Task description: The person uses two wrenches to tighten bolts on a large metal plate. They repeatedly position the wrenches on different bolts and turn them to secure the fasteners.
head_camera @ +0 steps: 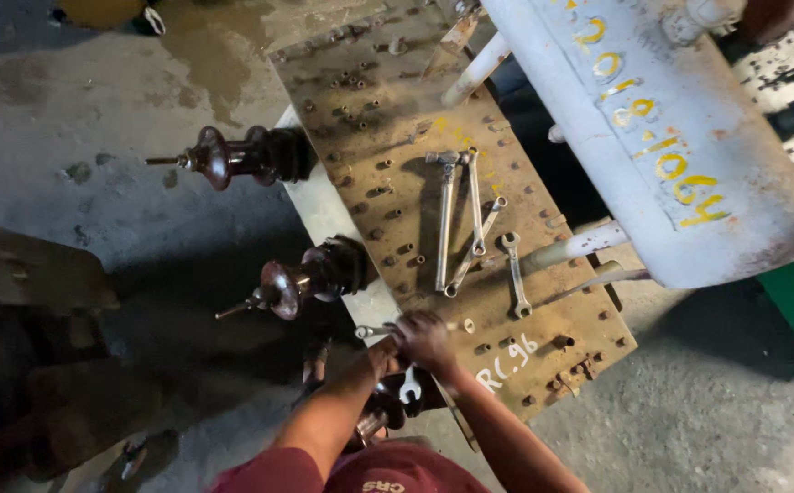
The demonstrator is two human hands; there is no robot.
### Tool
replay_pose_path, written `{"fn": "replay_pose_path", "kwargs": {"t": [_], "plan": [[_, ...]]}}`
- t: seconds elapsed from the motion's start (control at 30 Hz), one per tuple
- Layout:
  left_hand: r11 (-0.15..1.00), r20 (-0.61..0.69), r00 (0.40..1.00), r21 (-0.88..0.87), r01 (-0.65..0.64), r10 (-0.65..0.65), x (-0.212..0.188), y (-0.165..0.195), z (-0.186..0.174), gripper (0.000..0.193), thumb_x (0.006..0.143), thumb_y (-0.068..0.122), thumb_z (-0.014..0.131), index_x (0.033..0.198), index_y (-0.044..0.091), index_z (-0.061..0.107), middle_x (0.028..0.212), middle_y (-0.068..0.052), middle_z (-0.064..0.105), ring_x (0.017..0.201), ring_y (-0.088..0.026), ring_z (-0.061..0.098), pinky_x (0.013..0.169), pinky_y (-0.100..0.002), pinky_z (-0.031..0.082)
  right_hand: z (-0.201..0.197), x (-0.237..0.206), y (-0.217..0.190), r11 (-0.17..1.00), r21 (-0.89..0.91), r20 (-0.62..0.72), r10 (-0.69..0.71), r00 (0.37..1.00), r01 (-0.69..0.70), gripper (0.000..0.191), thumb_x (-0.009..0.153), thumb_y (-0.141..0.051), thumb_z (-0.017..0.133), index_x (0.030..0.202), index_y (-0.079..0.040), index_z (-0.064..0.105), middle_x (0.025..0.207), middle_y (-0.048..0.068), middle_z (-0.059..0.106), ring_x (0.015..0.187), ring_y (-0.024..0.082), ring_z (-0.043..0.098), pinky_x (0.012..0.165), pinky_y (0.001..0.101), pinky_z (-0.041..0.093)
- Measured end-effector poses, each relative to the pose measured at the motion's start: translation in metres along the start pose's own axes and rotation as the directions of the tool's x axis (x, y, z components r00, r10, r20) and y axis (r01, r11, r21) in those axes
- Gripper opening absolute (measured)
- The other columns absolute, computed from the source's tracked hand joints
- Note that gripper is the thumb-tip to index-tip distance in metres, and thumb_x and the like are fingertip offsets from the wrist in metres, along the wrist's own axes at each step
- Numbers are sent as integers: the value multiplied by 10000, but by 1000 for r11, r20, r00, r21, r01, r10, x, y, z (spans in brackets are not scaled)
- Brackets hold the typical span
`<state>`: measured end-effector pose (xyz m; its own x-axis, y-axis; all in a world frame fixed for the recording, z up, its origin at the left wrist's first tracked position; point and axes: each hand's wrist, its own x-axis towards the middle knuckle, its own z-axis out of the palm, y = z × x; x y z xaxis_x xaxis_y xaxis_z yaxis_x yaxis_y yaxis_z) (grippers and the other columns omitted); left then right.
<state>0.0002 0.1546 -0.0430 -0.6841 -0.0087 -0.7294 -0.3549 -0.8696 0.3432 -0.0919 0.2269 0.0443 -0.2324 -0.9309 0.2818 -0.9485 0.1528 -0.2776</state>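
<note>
My right hand (426, 338) is closed over the shaft of a small steel wrench (372, 331) at the near left edge of a rusty bolted cover plate (388, 119). The wrench's head sticks out to the left of the fist. My left hand (386, 354) presses in just beside and under the right one, mostly hidden, so its grip cannot be made out. The open jaw of a second wrench (409, 385) shows between my forearms, below the plate's edge.
Several wrenches (470, 224) lie loose on the middle of the plate. Two brown ribbed insulators (242, 155) (310, 274) stick out from its left side. A pale grey tank (662, 137) with yellow painted marks lies across the right. Stained concrete floor surrounds everything.
</note>
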Motion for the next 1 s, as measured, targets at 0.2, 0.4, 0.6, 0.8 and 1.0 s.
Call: {"fn": "replay_pose_path", "kwargs": {"t": [0.2, 0.4, 0.6, 0.8, 1.0], "plan": [[997, -31, 999, -65, -35, 33, 17, -11, 4, 146, 928, 96, 628, 1024, 142, 727, 798, -44, 714, 554, -134, 491, 475, -303, 377, 12, 19, 7, 954, 19, -77, -297, 952, 299, 255, 851, -359, 787, 801, -162, 634, 781, 32, 576, 732, 248, 622, 686, 395, 535], [992, -51, 998, -118, -50, 44, 34, -19, -4, 148, 934, 100, 620, 1032, 143, 723, 812, -43, 712, 573, -132, 495, 494, -301, 382, 3, 21, 16, 899, 160, -8, -411, 911, 407, 420, 700, -494, 767, 872, -142, 615, 829, 47, 586, 770, 258, 627, 699, 418, 508], [989, -41, 998, -143, -47, 42, 46, -24, -4, 151, 940, 103, 613, 1040, 145, 718, 827, -42, 711, 592, -130, 499, 512, -299, 387, 7, 17, 15, 929, 167, 116, -351, 929, 330, 427, 671, -488, 784, 855, -146, 605, 786, 31, 572, 767, 253, 611, 713, 416, 497], [986, -37, 998, -157, -58, 53, 42, -24, -1, 154, 947, 107, 605, 1048, 146, 714, 841, -41, 709, 611, -128, 504, 530, -297, 392, 0, 27, 10, 924, 205, 143, -356, 924, 324, 372, 688, -417, 774, 821, -117, 599, 752, 57, 567, 737, 270, 603, 696, 427, 498], [981, -50, 996, -174, -82, 75, 29, -20, -5, 156, 953, 110, 598, 1056, 147, 709, 855, -40, 707, 630, -126, 508, 549, -296, 397, -3, 30, -1, 958, 174, 204, -260, 944, 226, 254, 853, -326, 755, 769, -136, 608, 737, 55, 575, 719, 269, 602, 682, 435, 493]]}}
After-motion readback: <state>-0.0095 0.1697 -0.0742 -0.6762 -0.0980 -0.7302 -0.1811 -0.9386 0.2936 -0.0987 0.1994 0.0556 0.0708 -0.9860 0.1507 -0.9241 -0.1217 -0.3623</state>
